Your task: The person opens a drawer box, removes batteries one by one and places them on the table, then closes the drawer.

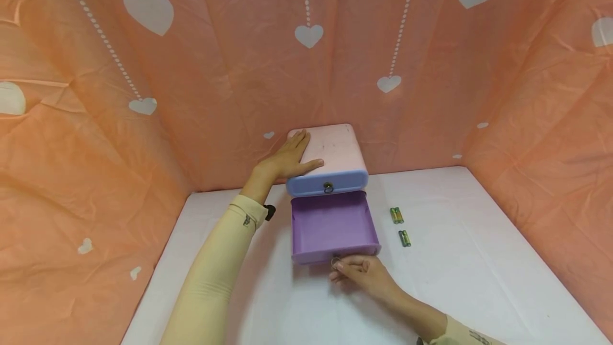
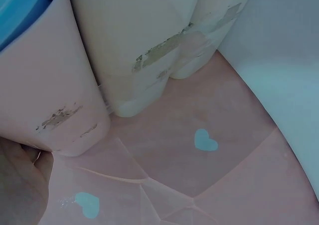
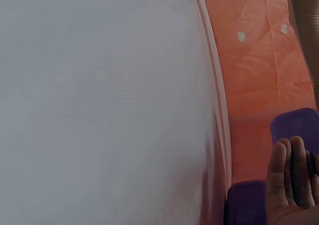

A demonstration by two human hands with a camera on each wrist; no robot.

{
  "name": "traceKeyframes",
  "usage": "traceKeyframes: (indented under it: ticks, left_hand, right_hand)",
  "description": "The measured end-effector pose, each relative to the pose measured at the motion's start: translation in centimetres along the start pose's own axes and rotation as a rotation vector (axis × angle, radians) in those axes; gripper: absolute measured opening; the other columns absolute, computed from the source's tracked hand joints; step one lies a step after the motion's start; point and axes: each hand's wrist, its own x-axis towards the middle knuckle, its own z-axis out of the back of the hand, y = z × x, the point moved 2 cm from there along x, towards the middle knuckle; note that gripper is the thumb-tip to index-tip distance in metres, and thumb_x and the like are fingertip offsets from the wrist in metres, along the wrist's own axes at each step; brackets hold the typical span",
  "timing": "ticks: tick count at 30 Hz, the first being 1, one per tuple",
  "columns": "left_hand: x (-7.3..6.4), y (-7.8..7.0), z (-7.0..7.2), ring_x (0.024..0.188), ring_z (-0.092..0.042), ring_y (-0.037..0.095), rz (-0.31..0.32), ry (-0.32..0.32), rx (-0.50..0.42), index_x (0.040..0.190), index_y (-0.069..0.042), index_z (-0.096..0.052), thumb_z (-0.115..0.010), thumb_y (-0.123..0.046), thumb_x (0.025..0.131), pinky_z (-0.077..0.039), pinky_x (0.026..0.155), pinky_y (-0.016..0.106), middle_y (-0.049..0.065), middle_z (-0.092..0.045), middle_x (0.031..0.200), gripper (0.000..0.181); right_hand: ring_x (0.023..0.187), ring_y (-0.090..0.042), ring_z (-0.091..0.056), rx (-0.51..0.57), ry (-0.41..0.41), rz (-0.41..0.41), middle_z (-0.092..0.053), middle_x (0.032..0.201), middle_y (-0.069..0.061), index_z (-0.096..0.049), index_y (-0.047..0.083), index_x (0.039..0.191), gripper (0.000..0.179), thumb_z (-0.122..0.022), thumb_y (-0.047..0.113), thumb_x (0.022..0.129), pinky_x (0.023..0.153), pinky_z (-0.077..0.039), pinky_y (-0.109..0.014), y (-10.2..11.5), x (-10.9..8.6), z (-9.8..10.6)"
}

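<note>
Purple drawer [image 1: 313, 257], standing out toward the person; front panel right at the right hand, back end below and right of the left hand.

Left to right. Heart-patterned orange cloth [image 1: 96, 185] rises left of the left hand and continues behind it. Pale yellow sleeve [image 1: 206, 276] covers the left forearm; black strap [image 1: 270, 212] at the wrist, just below the left hand. Left hand [image 1: 289, 156] lies flat, thumb spread wide from extended fingers, on the left side of the pink cabinet top [image 1: 335, 148]. Left wrist view: scuffed patches on the casing, beside the part of the hand that shows.

Blue drawer front [image 1: 351, 181] sits below and right of the left hand, flush with the casing, its own metal ring [image 1: 328, 188] at centre. Purple drawer comes out beneath it.

Ring pull [image 1: 335, 262] on the purple front: right hand [image 1: 366, 276] pinches it, thumb against forefinger. Ahead and slightly right of the right hand, two pairs of green-and-gold batteries [image 1: 404, 238] lie on the white tabletop [image 1: 479, 254], the farther pair [image 1: 396, 215] a little leftward.
</note>
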Motion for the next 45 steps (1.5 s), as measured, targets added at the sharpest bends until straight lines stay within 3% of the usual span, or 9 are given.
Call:
traceKeyframes:
  ticks: [24,45]
  left_hand:
    - [-0.1,-0.1,0.0,0.154,0.01,0.018,-0.009,-0.021,-0.003,0.161,-0.01,0.001,-0.041,-0.076,0.092,-0.004,0.124,0.04,0.007,0.008,0.169,0.105]
    - [-0.1,-0.2,0.0,0.154,0.01,0.019,-0.008,-0.01,-0.007,0.161,-0.01,0.002,-0.04,-0.077,0.092,-0.004,0.124,0.042,0.007,0.009,0.169,0.105]
  right_hand:
    - [0.098,-0.036,-0.072,-0.004,-0.07,-0.007,-0.074,0.106,-0.018,-0.063,-0.008,0.123,0.041,-0.064,0.025,0.099,0.089,-0.056,-0.046,0.6,2.4,0.5]
    - [0.098,-0.036,-0.072,-0.025,-0.148,-0.029,-0.075,0.104,-0.015,-0.069,-0.002,0.118,0.037,-0.066,0.03,0.098,0.089,-0.057,-0.045,1.0,4.8,1.2]
